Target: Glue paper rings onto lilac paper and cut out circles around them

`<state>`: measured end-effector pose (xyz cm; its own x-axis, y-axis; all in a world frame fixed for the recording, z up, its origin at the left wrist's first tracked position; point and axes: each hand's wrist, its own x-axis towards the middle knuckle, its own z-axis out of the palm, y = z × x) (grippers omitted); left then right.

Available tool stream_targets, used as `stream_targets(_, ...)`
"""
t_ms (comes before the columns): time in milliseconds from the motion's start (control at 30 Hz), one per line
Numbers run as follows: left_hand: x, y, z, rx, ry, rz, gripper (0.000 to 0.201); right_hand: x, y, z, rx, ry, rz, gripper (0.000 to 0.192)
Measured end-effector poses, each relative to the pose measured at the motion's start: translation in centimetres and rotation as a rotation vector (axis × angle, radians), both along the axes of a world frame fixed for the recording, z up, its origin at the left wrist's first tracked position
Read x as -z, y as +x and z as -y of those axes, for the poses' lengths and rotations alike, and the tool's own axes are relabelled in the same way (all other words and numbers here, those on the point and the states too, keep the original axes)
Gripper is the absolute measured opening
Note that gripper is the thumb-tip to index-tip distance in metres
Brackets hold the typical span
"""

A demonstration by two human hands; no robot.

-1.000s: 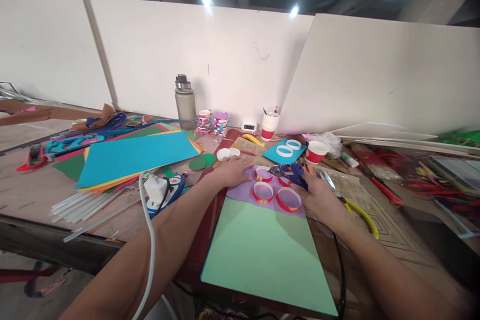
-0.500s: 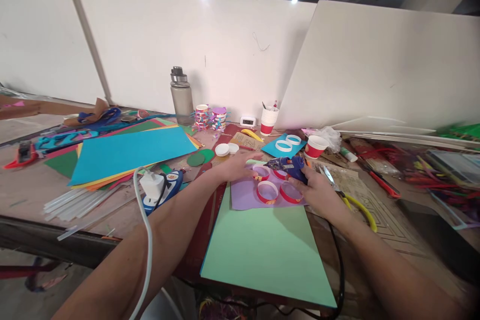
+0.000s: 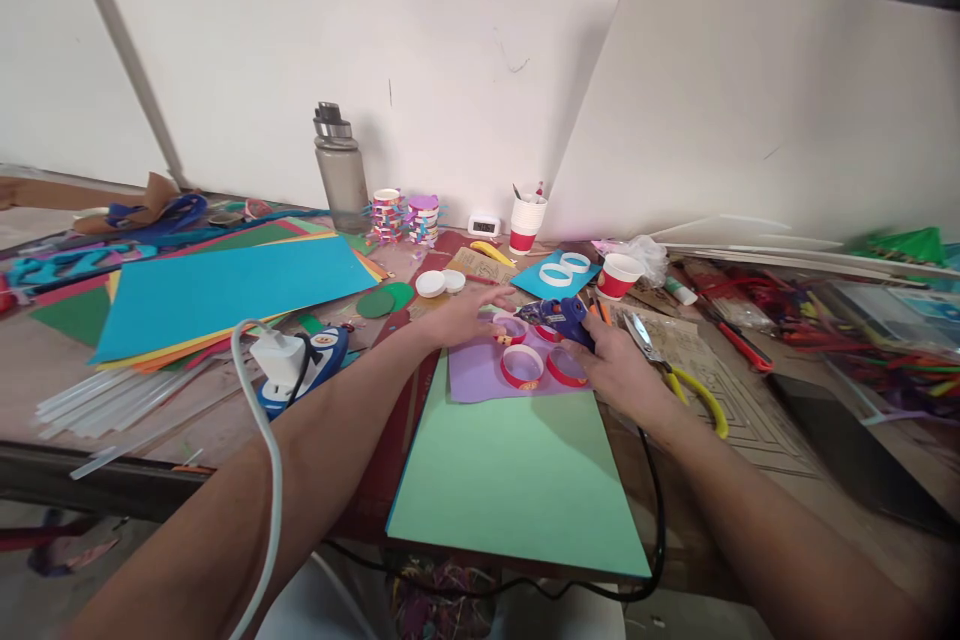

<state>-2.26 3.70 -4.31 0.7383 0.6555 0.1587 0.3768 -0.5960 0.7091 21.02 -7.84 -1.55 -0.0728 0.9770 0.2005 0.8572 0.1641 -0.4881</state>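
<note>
While the right hand (image 3: 611, 365) grips the glue gun (image 3: 566, 317), where's that gun relative to the purple sheet (image 3: 472, 375)?

— Over the sheet's far right part, nozzle aimed left. Fingers wrapped round the handle; back of the hand sits off the sheet's right edge.

— Left hand (image 3: 461, 317)?

— At the sheet's far left edge. Fingers stretched out, loosely apart, no grip visible (contact with the nearest ring: can't tell).

— Rings?

— Four red-and-white rings (image 3: 523, 382) on the sheet, two far, two near. Far left one: just beside the left fingers, close to the nozzle. Far right one: partly hidden by the gun. Near right one: just beside the right fingers.

— Around it?

— Light green sheet (image 3: 517, 485) underneath, sticking out toward the person. White discs (image 3: 430, 284) past the purple sheet's far left corner, blue card (image 3: 531, 278) past its far edge, yellow-handled cutters (image 3: 666, 367) off its right side.
</note>
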Motion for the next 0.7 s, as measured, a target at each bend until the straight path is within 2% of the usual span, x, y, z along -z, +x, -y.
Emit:
stream_targets(433, -0.1, 0.2, 0.1, -0.052, -0.025, -0.026, 0.076, 0.2, -1.0, -0.4, -0.042, 0.046, 0.115, 0.018)
stream_targets(700, 0.2, 0.2, 0.0, -0.039, -0.022, -0.019, 0.077, 0.3, -1.6, -0.6, -0.034, 0.045, 0.220, 0.019)
